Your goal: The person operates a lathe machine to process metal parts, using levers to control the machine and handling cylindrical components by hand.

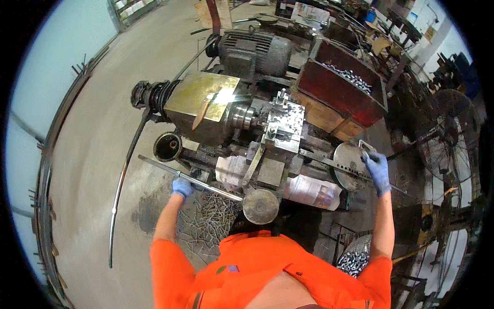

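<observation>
My left hand (pixel 182 187), in a blue glove, is closed on a long metal lever (pixel 211 186) at the front left of a lathe-like machine. The lever runs down to a round metal disc (pixel 260 206) close to my body. At the right, my gloved right hand (pixel 378 171) is closed at a small metal handle (pixel 367 146) beside a larger round plate (pixel 350 162). A flat bar with holes (pixel 327 160) crosses that plate. Between my hands stand the spindle chuck (pixel 243 117) and a metal tool block (pixel 286 123) flecked with shavings.
A wooden-handled tool (pixel 202 114) lies on the brassy machine cover (pixel 188 95). Behind is a motor (pixel 257 51). A red bin (pixel 339 85) holds small metal parts; a basket of parts (pixel 355 262) sits low right. Thin metal pieces (pixel 213 216) litter the floor. A fan (pixel 450 123) stands right.
</observation>
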{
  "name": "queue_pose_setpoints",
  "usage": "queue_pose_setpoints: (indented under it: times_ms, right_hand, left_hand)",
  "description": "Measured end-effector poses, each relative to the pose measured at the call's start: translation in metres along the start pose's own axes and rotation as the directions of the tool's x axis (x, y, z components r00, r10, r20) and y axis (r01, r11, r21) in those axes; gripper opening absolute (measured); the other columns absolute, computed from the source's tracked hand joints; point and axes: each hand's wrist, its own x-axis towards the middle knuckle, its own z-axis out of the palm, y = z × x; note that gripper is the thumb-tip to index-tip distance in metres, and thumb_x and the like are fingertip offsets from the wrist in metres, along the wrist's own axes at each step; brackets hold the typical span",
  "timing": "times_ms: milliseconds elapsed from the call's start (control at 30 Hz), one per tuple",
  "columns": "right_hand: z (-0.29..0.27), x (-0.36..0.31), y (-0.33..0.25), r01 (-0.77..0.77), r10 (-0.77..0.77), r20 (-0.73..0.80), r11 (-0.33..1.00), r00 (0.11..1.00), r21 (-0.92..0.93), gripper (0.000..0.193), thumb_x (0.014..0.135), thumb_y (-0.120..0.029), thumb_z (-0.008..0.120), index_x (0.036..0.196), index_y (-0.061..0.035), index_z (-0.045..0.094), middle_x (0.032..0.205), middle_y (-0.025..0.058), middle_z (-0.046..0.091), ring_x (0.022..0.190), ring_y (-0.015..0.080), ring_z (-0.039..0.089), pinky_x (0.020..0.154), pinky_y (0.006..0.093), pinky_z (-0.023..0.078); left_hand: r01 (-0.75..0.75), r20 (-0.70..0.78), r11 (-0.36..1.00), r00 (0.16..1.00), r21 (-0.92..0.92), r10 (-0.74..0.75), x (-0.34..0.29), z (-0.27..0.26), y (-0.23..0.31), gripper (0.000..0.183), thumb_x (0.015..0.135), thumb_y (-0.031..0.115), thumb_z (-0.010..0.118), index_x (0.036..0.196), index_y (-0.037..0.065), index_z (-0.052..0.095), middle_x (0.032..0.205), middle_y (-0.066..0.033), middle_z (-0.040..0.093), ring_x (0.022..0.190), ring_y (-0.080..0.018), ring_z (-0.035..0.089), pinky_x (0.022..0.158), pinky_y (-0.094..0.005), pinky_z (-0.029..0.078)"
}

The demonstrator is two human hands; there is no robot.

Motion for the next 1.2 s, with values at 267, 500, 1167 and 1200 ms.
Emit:
queue_pose_setpoints:
  times_ms: [267,500,1167,1200]
  right_hand:
    - [-0.066,-0.012,0.158,-0.213,0.181,-0.178,0.960,0.967,-0.181,0.032,0.077,-0.027,0.066,0.088,0.0025,0.064,0.077,0.0067,0.064,0.070,0.0144,0.057,0.066,0.0265,0.045]
    - [-0.095,-0.021,0.220,-0.055,-0.006,-0.071,0.575,0.997,-0.817,0.048,0.068,-0.034,0.067,0.105,-0.0044,0.060,0.101,0.0208,0.060,0.096,0.0347,0.057,0.083,0.0392,0.045]
    - [-0.085,-0.175,0.257,-0.405,0.314,-0.268,0.558,0.911,-0.724,0.041,0.068,-0.040,0.062,0.090,-0.0048,0.063,0.081,0.0201,0.063,0.078,0.0364,0.060,0.069,0.0442,0.047]
    - [-0.088,-0.195,0.249,-0.465,0.369,-0.298,0.543,0.880,-0.700,0.040,0.069,-0.040,0.062,0.087,-0.0043,0.064,0.080,0.0203,0.063,0.077,0.0365,0.060,0.068,0.0446,0.047]
  left_hand:
    - [0.068,0.057,0.995,0.996,-0.074,-0.064,0.001,-0.048,-0.011,0.029,0.078,0.034,0.047,0.091,0.016,0.066,0.091,-0.0103,0.064,0.089,-0.0290,0.060,0.077,-0.0388,0.047]
    - [0.247,0.000,0.847,0.960,-0.471,-0.280,-0.030,-0.064,-0.089,0.034,0.075,0.030,0.059,0.101,0.009,0.062,0.095,-0.0153,0.063,0.085,-0.0289,0.061,0.076,-0.0383,0.048]
    - [-0.175,0.206,-0.403,0.642,-0.898,-0.739,-0.001,-0.123,-0.010,0.021,0.082,0.021,0.059,0.076,0.002,0.054,0.058,-0.0108,0.059,0.039,-0.0186,0.053,0.034,-0.0283,0.042]
    - [-0.255,0.159,-0.396,0.629,-0.882,-0.761,-0.003,-0.120,-0.007,0.019,0.081,0.017,0.058,0.080,-0.001,0.054,0.060,-0.0120,0.059,0.040,-0.0185,0.054,0.035,-0.0289,0.043]
